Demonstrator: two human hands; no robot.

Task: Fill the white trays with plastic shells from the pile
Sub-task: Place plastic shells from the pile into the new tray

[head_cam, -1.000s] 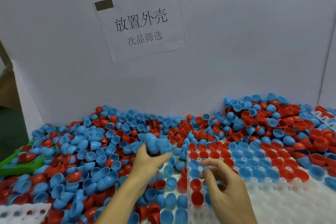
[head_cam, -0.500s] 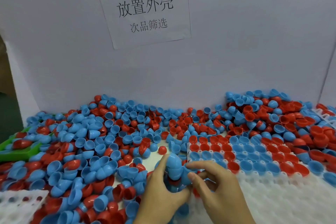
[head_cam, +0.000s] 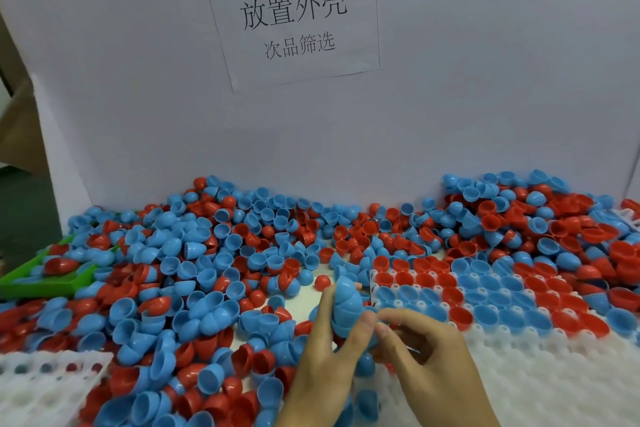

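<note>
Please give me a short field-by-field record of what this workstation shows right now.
left hand: grips a nested stack of blue shells
right hand: fingers pinch the stack's lower end
white tray: far rows filled with red and blue shells, near rows empty
pile: loose red and blue shells to the left and behind
second white tray: bottom left, partly in view
green tray: left edge, half buried
paper sign: on the white backboard

White paper sheet (head_cam: 292,15) taped on the white backboard (head_cam: 485,80): "放置外壳", beneath it smaller "次品筛选".
</note>
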